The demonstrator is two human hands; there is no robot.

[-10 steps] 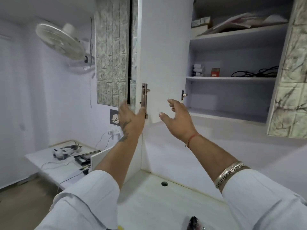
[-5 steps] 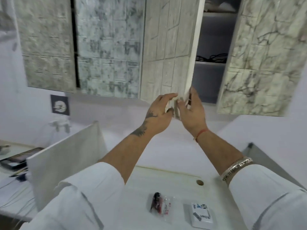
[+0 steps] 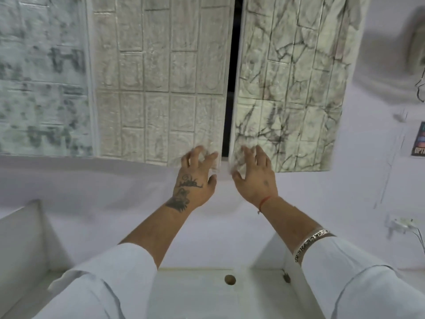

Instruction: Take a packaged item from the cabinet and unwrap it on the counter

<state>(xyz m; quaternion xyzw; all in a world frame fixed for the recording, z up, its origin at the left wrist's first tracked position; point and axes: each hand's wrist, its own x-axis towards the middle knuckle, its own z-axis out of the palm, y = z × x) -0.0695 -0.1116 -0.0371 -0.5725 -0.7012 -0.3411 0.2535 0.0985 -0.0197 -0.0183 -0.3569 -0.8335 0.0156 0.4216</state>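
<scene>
Two cabinet doors (image 3: 161, 77) (image 3: 292, 77) hang side by side above the tabletop (image 3: 197, 295), a narrow gap between them, each hand (image 3: 195, 180) (image 3: 255, 178) at one door's lower inner corner.

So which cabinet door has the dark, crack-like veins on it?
The door under the right hand, the rightmost cabinet door. The door beside it shows pale brick shapes, the far-left panel grey smudges.

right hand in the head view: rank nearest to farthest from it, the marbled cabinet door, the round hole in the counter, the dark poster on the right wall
From the right hand:
1. Marbled cabinet door, directly at the fingertips.
2. Round hole in the counter, below, between the forearms.
3. Dark poster, far right edge of the wall.
</scene>
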